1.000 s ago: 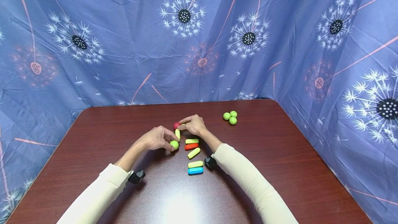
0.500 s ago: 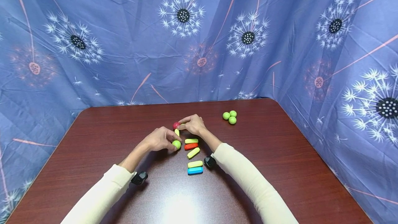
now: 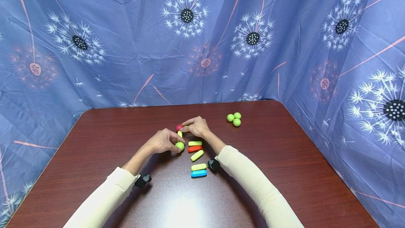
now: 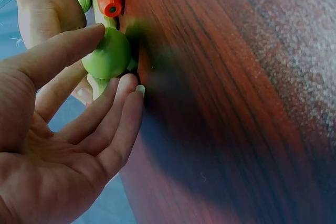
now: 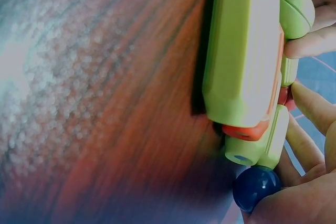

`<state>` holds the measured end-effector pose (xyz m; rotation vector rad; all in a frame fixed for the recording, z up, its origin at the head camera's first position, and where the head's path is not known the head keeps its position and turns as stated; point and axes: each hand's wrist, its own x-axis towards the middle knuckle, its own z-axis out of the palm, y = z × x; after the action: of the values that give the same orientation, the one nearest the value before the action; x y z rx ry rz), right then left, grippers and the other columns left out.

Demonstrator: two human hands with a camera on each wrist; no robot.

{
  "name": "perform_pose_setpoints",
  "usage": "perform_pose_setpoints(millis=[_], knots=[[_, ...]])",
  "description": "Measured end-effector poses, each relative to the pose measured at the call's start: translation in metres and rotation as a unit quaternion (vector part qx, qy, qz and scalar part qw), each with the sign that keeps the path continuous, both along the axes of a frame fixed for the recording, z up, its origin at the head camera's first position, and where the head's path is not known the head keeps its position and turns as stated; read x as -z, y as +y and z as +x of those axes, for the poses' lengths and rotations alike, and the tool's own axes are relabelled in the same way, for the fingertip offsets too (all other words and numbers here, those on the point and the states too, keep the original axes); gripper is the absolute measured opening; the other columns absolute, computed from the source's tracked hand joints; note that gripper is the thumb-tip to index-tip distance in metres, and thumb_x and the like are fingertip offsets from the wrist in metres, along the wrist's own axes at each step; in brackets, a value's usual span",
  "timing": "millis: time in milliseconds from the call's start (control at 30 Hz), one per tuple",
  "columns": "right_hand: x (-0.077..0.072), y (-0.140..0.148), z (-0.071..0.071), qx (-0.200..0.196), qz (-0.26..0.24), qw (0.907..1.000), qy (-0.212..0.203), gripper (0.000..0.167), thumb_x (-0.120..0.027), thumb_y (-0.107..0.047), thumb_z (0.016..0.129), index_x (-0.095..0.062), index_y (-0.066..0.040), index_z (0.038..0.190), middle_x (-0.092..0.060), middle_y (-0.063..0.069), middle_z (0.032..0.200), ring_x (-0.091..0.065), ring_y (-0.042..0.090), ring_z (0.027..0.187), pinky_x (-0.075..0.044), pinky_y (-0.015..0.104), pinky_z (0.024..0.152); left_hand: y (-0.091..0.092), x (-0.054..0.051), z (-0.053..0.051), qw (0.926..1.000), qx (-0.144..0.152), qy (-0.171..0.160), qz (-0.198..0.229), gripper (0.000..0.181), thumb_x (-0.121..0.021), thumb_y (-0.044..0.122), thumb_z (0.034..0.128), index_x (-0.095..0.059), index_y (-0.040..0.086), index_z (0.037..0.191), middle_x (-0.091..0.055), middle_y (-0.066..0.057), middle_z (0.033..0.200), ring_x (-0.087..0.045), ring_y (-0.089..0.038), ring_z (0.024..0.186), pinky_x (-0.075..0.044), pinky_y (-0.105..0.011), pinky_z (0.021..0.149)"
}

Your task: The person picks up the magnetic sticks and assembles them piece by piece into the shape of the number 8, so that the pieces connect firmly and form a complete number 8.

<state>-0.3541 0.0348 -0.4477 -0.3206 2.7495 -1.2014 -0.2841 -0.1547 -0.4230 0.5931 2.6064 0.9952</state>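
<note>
My left hand (image 3: 162, 141) pinches a green ball (image 3: 179, 146) between thumb and fingers, low over the table. The ball sits at the near end of a short yellow-green rod (image 3: 180, 134), which runs to a red ball (image 3: 179, 128). On the far side, my right hand (image 3: 197, 128) pinches the red ball with thumb and index finger. Another yellow-green rod (image 5: 275, 137) leads from the red ball to a dark blue ball (image 5: 257, 187) beside the right thumb. In the head view the right hand hides that blue ball and most of its rod.
Loose rods lie near my hands: yellow-green ones (image 3: 197, 155), a red-orange one (image 3: 194, 149) and a blue one (image 3: 198, 174). Three green balls (image 3: 237, 122) sit together at the back right of the brown table (image 3: 269, 171). A patterned blue cloth (image 3: 136, 62) hangs behind.
My left hand has shifted slightly right with the green ball, bringing it to the rod's near end. During the last half second both hands have stayed nearly still.
</note>
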Motion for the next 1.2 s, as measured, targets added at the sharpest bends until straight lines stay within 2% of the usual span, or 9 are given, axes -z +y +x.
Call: perform_pose_setpoints(millis=[300,633,833,1000,1100,1200], knots=[[0.0,0.003,-0.003,0.001,0.005,1.0,-0.002,0.024,-0.083,-0.039,0.079,-0.084,-0.026,0.099,-0.076,0.001,0.115,-0.058,0.036,0.118,-0.045,0.05,0.1,0.003,0.005,-0.003,0.9999,0.001,0.004,0.01,0.032,-0.084,0.016,0.0777,-0.08,0.017,0.109,-0.078,0.0,0.089,-0.069,-0.014,0.088,-0.049,-0.029,0.075],[-0.003,0.005,-0.007,0.01,0.013,0.9998,-0.013,0.023,-0.083,-0.039,0.08,-0.084,-0.026,0.098,-0.075,0.001,0.118,-0.053,0.038,0.121,-0.043,0.051,0.102,0.006,0.009,-0.006,0.9995,-0.022,-0.008,0.02,0.028,-0.084,0.019,0.0797,-0.081,0.02,0.108,-0.078,0.002,0.09,-0.069,-0.013,0.091,-0.05,-0.032,0.08],[-0.004,0.007,-0.006,0.007,0.022,0.9997,0.011,0.039,-0.084,-0.038,0.079,-0.08,-0.019,0.114,-0.075,0.002,0.121,-0.052,0.04,0.122,-0.036,0.056,0.108,0.008,0.012,-0.007,0.9993,-0.025,-0.01,0.028,0.029,-0.085,0.019,0.0782,-0.081,0.019,0.107,-0.078,0.0,0.092,-0.068,-0.013,0.091,-0.051,-0.031,0.08],[-0.012,0.012,-0.003,-0.002,0.012,0.9992,0.039,0.05,-0.083,-0.032,0.082,-0.073,-0.013,0.126,-0.074,0.005,0.123,-0.052,0.041,0.123,-0.03,0.057,0.113,0.007,0.011,-0.007,0.9989,-0.03,-0.015,0.034,0.028,-0.084,0.019,0.0795,-0.081,0.018,0.108,-0.078,0.0,0.093,-0.069,-0.014,0.093,-0.051,-0.03,0.079],[-0.018,0.015,0.0,-0.001,0.004,0.9989,0.047,0.049,-0.083,-0.031,0.082,-0.073,-0.012,0.126,-0.074,0.007,0.122,-0.052,0.039,0.124,-0.031,0.054,0.113,0.007,0.01,-0.008,0.9985,-0.035,-0.02,0.036,0.028,-0.084,0.018,0.0803,-0.081,0.018,0.108,-0.078,0.0,0.094,-0.069,-0.013,0.093,-0.05,-0.029,0.078],[-0.023,0.019,0.005,0.0,0.008,0.9988,0.048,0.047,-0.083,-0.032,0.082,-0.074,-0.013,0.125,-0.075,0.007,0.12,-0.057,0.034,0.122,-0.039,0.048,0.11,0.006,0.01,-0.01,0.9982,-0.039,-0.022,0.04,0.029,-0.084,0.017,0.0792,-0.081,0.016,0.108,-0.078,-0.001,0.093,-0.067,-0.011,0.089,-0.049,-0.028,0.075]])
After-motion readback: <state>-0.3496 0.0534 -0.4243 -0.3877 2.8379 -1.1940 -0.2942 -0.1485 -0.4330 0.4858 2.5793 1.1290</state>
